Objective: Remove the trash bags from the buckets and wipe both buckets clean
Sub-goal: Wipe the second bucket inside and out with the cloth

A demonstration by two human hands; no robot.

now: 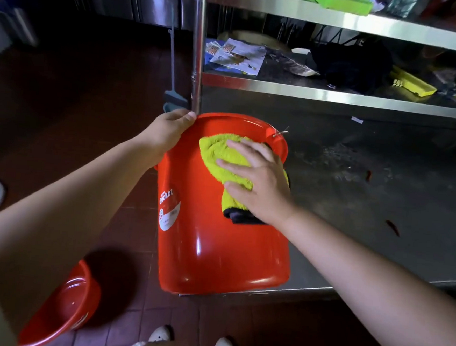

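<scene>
Wiping is under way: the red bucket (pixel 217 226) lies tilted on the desk (pixel 368 196) edge, left hand (pixel 167 130) gripping its rim, right hand (pixel 258 180) pressing the yellow cloth (pixel 223 153) flat-fingered (no bag visible). Next, judging by this, comes turning it; the second bucket (pixel 63 307) waits on the floor.

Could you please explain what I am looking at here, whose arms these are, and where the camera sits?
There is no machine: a person wears one wide-angle camera on the head, looking forward and down, so both arms reach in from below. The left hand grips the rim of a red bucket resting tilted on the edge of a steel table. The right hand presses a yellow-green cloth flat against the bucket's side, with straight fingers. A second red bucket stands on the tiled floor at the lower left. Shelves behind hold papers and other clutter. No trash bag shows.
</scene>
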